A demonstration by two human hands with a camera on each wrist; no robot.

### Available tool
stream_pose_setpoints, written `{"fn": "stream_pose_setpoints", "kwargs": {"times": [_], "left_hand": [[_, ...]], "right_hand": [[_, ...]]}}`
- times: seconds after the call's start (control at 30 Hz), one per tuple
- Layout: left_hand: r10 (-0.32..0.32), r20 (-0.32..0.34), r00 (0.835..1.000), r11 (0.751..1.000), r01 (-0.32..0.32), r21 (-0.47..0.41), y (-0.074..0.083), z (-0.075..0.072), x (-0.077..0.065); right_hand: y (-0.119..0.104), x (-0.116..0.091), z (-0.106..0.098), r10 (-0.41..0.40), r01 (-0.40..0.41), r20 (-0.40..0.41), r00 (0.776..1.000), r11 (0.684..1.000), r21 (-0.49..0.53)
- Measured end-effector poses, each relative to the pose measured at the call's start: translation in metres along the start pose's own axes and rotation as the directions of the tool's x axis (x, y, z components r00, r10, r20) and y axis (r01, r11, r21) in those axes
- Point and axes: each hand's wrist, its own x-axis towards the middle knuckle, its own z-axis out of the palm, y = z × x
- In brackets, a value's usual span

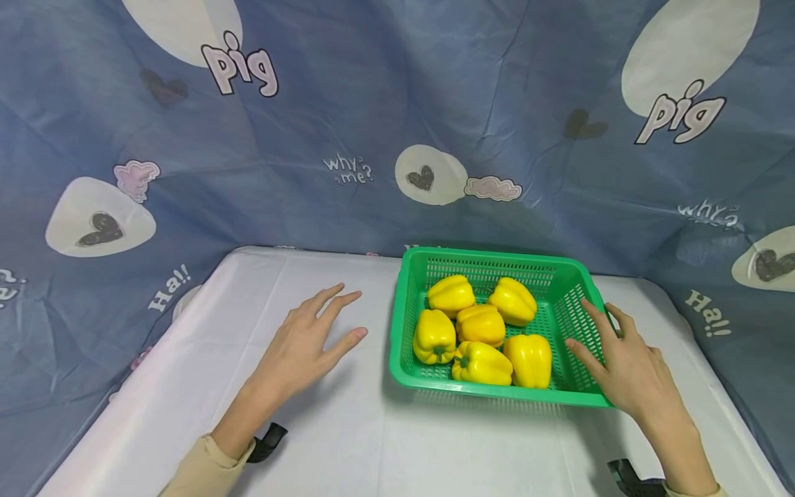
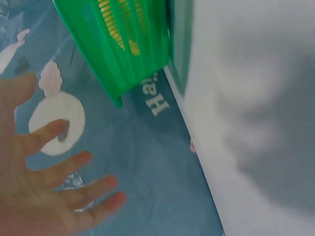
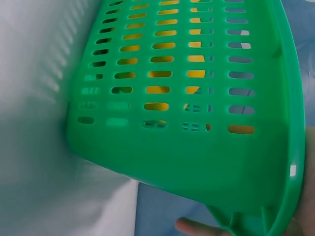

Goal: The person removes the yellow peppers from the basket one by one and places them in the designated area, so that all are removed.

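A green plastic basket [image 1: 497, 391] with slotted walls stands on the white-covered table, holding several yellow bell peppers [image 1: 481, 326]. To its left my left hand [image 1: 307, 342] hovers with fingers spread and nothing in them; the left wrist view shows that hand's fingers apart from the basket [image 2: 147, 64]. My right hand [image 1: 633, 373] is at the basket's right end, its thumb and forefinger reaching over the rim with fingers extended. In the right wrist view the basket's wall [image 3: 172, 152] fills most of the picture, with one fingertip [image 3: 189, 225] showing past its lower edge and the rest mostly hidden.
A blue printed cloth [image 1: 348, 83] hangs behind the table and down both sides. The white tablecloth [image 1: 435, 449] spreads in front of the basket and to its left. Black straps [image 1: 268, 442] sit at both wrists, below beige sleeves [image 1: 205, 469].
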Motion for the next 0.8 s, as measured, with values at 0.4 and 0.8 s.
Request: {"fn": "stream_pose_setpoints", "kwargs": {"times": [0.4,0.8], "left_hand": [[0.238,0.000,0.971,0.971,-0.238,-0.009,0.039,0.013,0.018],[0.282,0.050,0.958,0.958,-0.284,0.032,0.056,0.024,0.037]], "right_hand": [[0.002,-0.001,0.002,0.035,-0.041,0.074,0.997,0.996,0.075],[0.001,-0.001,0.006,0.032,-0.037,0.055,0.998,0.995,0.091]]}}
